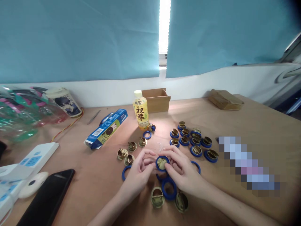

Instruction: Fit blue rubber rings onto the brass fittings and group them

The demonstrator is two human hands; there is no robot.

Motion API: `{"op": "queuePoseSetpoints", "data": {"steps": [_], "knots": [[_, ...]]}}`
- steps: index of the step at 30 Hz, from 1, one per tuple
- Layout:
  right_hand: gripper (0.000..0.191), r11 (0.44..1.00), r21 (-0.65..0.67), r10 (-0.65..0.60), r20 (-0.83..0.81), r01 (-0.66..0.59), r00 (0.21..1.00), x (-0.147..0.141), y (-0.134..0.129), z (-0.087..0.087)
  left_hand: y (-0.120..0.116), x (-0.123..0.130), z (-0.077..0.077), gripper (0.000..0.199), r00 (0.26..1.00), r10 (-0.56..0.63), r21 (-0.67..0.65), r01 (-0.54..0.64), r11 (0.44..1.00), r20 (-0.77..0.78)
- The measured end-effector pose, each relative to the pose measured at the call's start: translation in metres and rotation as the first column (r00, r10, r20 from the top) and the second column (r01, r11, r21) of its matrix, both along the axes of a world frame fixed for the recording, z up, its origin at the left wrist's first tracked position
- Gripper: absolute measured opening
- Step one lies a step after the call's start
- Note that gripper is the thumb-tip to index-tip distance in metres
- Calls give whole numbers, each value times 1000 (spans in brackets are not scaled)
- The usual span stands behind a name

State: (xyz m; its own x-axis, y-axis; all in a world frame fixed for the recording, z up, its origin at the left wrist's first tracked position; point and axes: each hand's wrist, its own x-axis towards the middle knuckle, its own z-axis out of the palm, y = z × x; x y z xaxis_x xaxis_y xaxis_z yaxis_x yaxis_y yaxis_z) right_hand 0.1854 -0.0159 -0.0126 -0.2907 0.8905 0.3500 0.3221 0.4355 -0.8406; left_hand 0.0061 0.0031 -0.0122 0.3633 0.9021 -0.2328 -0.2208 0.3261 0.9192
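Between my two hands is a blue ring with a brass-coloured metal piece (162, 163) inside it. My left hand (144, 166) grips its left edge with thumb and fingers, and my right hand (180, 166) grips its right side. Just below lie a loose blue ring (169, 189) and two brass clips, one at the left (157, 197) and one at the right (181, 202). Several brass clips (132, 146) without rings sit beyond my left hand. Beyond my right hand several clips with blue rings (196, 150) are grouped. Another blue ring (147, 135) lies near the bottle.
A yellow-labelled bottle (141, 110) stands before an open cardboard box (156, 100). At the left are a blue carton (107, 128), spray bottles (25, 110), a cup (64, 102), a power strip (33, 160) and a black phone (48, 197). A brown packet (225, 99) lies back right.
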Motion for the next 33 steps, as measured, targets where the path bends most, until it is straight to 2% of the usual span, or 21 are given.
{"op": "queuePoseSetpoints", "data": {"steps": [6,12,19,25,33], "knots": [[23,998,-59,-33,-16,32,999,0,0,-3,0,-3,-1,28,1000,-11,70,11,998,-6],[21,996,-89,-37,-60,31,998,0,1,-3,0,-3,-2,29,1000,-3,64,3,998,-1],[28,994,-105,-19,-97,9,995,2,4,-4,2,-4,-5,31,1000,21,64,-20,998,-22],[30,995,-96,-8,-139,-5,990,2,5,-7,-1,-1,-1,36,1000,6,7,-6,1000,31],[35,997,-80,-16,-124,6,992,0,4,-9,1,-2,-4,38,999,17,-5,-17,1000,37]]}}
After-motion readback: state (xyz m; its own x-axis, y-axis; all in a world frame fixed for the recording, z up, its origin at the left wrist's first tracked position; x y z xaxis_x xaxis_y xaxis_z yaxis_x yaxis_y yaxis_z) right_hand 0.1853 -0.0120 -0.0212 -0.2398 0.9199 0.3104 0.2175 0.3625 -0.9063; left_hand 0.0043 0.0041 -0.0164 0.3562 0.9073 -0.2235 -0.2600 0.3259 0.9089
